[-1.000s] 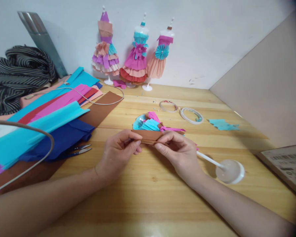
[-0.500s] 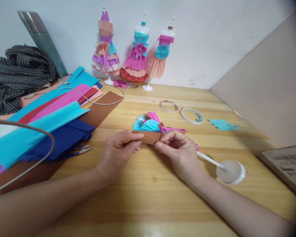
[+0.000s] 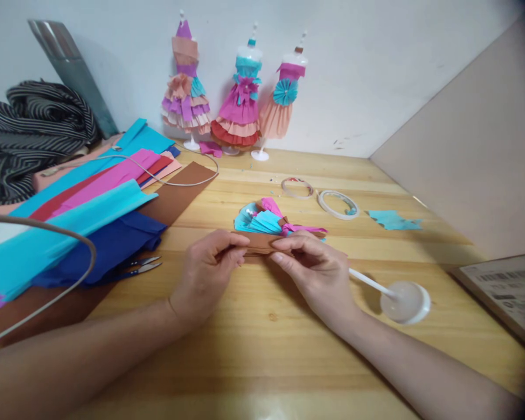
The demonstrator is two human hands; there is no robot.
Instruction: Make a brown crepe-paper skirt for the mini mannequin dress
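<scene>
Both my hands pinch a brown paper strip over the wooden table. My left hand grips its left end between thumb and fingers. At the right end, my right hand has its fingers closed over the strip. Just behind the strip lies a small mannequin wrapped in turquoise and pink pleated paper. Its white stick and round base stick out to the right of my right wrist.
Sheets of crepe paper in turquoise, blue, pink, red and brown lie at left, with small snips and a cable. Three dressed mannequins stand against the wall. Two tape rolls, a turquoise scrap, striped cloth.
My right fingers have shifted along the brown strip and flattened over it. The strip has dropped slightly. My left hand has barely moved.
</scene>
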